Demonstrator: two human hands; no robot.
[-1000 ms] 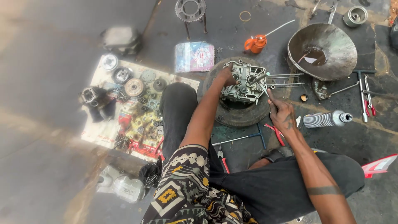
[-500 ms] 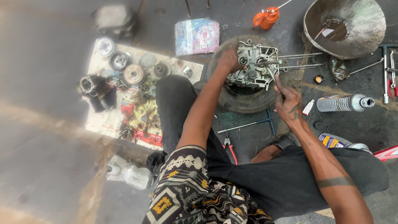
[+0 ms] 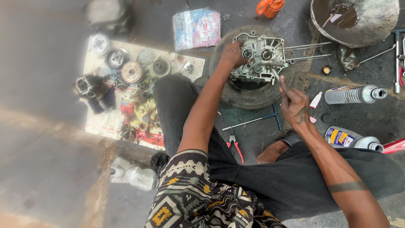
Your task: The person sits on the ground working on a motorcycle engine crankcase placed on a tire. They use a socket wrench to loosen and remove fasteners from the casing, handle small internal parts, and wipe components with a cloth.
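Dark, oil-stained floor (image 3: 55,63) fills the view, with a person sitting cross-legged on it. Left of the person's knee lies a pale cloth (image 3: 143,105) covered with gears, round clutch parts and small fittings, a cylinder (image 3: 86,86) at its left edge. At the top right stands a metal basin (image 3: 371,21) with dark oil pooled inside. Straight ahead a tyre (image 3: 253,95) lies flat on the floor, and an engine case (image 3: 263,59) rests on top of it, long studs sticking out to the right. The left hand (image 3: 233,54) lies on the case's left side, fingers curled and pressed against the metal. The right hand (image 3: 293,103) hovers just right of the tyre, clear of the case, index finger raised and the other fingers folded loosely; whether it pinches anything I cannot tell. A printed packet (image 3: 196,28) lies above the cloth, an orange oil can (image 3: 270,6) beside it at the top edge. Right of the hand lie a grey bottle (image 3: 354,95) on its side and, nearer the leg, a second bottle (image 3: 352,139). Below the tyre sit a T-wrench (image 3: 257,120) and red-handled pliers (image 3: 234,145).
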